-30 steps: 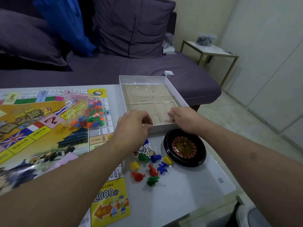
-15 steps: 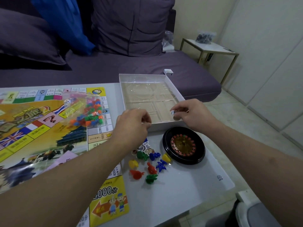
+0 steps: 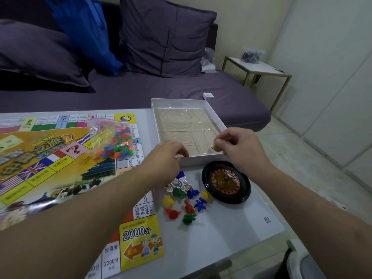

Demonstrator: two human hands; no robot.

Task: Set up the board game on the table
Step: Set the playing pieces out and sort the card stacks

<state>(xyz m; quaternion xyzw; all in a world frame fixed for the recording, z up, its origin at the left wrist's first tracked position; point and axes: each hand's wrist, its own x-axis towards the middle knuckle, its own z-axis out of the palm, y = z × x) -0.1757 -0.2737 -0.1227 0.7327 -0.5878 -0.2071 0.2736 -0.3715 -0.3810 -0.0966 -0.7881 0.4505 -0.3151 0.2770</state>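
Board game, partly laid out. Game board (image 3: 60,158): unfolded flat on the table (image 3: 231,228), filling the left half of the frame. Bag of coloured pieces (image 3: 114,141): sealed, lying on the board's upper right corner. Box tray (image 3: 189,127): upper centre, its clear insert looks emptied. Roulette wheel (image 3: 226,183): just below the tray's near edge. Loose coloured pawns (image 3: 186,204): clustered below centre, beside the wheel.

Right hand (image 3: 239,150): a second ago down at the tray's near wall; now lifted clear above the tray's lower right corner, fingertips pinching a small item too blurred to name. Left hand (image 3: 167,158): unmoved, fingers curled at the tray's near edge; whether it grips anything cannot be told.

Judgement: the last small part is probably leaving the box; sorting pieces onto the board remains.
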